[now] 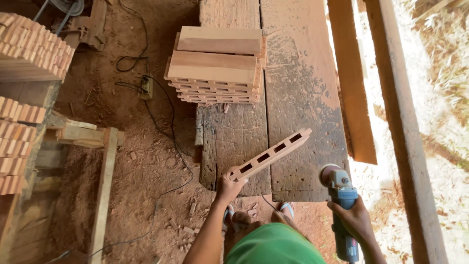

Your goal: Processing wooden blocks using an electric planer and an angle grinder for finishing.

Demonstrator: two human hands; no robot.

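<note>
Left arm: bare, extended upward from the bottom centre of the frame, wrist straight. Left hand point(228, 185): in the lower centre, fingers closed in a firm grip around the near end of what it holds. Right arm: enters at the lower right corner, forearm angled up and to the left. Right hand point(352, 215): in the lower right, fingers wrapped fully around a grip, knuckles facing up.
</note>
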